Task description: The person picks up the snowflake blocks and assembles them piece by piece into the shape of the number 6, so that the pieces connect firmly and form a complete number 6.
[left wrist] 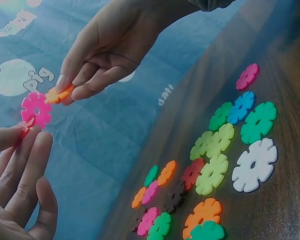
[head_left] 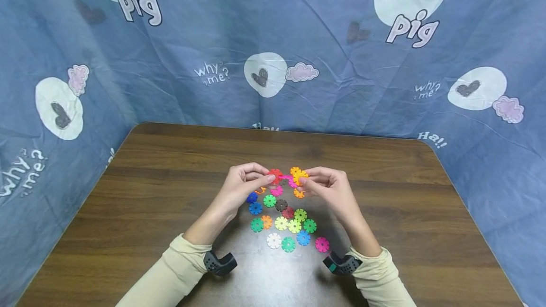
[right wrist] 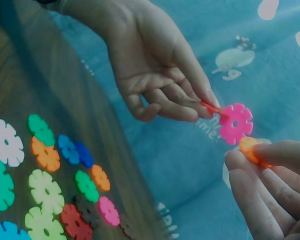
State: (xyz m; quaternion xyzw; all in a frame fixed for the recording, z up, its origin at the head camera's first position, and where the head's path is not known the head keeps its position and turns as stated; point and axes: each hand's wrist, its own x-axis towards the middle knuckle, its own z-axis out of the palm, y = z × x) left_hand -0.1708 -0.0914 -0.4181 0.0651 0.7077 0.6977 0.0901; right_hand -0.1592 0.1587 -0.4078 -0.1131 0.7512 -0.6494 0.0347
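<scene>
With fingers [left wrist: 24, 186] pinched close, holds a red disc [head_left: 277, 172] in the left hand [head_left: 247, 181] and an orange disc [head_left: 300, 175] in the right hand [head_left: 330, 182], against a pink disc [right wrist: 243, 123] between, above loose coloured discs [head_left: 287, 213] on a wooden table [head_left: 106, 231], before blue printed cloth [head_left: 341, 103].

discs [right wrist: 244, 123]: smooth plastic | table [head_left: 384, 193]: glossy wood-grain | backdrop [head_left: 273, 27]: creased cloth | sleeves [head_left: 175, 269]: matt cloth

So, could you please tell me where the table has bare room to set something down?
The wood-grain tabletop is bare left of the left hand, right of the right hand, and beyond both, up to the blue curtain. Between the forearms it is crowded with flower-shaped plastic discs.
</scene>
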